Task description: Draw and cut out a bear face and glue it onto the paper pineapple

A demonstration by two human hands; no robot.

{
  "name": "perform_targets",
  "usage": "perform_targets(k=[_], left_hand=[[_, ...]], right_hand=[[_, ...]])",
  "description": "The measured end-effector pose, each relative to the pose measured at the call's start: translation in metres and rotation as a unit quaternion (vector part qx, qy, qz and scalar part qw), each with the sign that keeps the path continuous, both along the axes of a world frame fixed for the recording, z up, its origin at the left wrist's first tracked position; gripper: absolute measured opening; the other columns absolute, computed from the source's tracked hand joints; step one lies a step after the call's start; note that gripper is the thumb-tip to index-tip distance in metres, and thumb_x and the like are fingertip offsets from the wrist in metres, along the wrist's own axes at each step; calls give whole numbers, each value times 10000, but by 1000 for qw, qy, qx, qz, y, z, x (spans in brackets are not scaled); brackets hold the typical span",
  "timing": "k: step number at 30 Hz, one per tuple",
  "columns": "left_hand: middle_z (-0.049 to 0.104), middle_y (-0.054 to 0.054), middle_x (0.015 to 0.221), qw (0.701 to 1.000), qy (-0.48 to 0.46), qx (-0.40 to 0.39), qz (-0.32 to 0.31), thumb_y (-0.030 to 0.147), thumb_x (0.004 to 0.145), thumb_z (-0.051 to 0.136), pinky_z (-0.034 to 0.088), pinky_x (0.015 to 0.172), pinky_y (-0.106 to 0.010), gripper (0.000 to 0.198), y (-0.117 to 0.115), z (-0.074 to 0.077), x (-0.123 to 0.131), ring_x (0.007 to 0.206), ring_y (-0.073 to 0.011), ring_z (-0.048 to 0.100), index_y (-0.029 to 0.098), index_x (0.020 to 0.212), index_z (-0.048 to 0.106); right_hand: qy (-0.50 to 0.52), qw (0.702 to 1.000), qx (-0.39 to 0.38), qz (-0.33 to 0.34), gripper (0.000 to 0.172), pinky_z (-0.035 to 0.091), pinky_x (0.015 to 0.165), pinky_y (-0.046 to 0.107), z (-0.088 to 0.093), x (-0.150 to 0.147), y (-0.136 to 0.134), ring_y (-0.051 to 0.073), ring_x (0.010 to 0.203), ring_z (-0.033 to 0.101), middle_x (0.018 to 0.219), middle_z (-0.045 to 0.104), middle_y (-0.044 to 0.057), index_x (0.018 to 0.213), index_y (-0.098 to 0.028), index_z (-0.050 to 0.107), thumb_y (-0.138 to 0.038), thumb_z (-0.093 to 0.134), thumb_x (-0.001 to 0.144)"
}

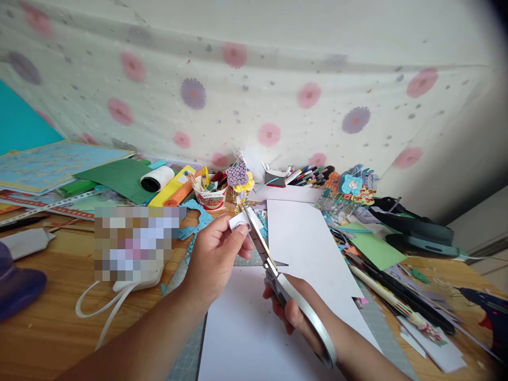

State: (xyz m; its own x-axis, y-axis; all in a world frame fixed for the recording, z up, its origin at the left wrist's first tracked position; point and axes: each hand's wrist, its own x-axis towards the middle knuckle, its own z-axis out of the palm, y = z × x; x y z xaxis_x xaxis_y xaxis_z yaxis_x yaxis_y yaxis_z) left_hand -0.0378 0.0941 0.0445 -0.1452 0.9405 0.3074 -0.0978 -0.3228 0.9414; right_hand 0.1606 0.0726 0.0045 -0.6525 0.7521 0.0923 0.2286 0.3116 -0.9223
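I see my left hand (212,259) with its grip closed on a small white paper piece (236,220); my right hand (297,309) grips smooth silvery scissors (270,266), straight blades (259,245) at this paper, above flat white sheets (246,328) and a gridded mat (184,344).

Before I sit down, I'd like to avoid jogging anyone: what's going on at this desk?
A person is working with paper. The left hand pinches a small white piece of paper, while the right hand holds scissors with the blades up against that piece. Below the hands, white sheets lie on a gray mat.
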Motion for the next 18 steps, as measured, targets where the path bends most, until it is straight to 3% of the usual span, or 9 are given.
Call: perform_targets(k=[18], left_hand=[[633, 40, 631, 1000, -6, 13, 24, 277, 872, 626, 502, 532, -184, 170, 6, 0, -6, 577, -99, 591, 192, 725, 614]], right_hand=[[-30, 1000, 2, 0, 783, 348, 491, 240, 7, 1, 4, 114, 532, 386, 625, 444, -8, 914, -136, 569, -854, 274, 815]])
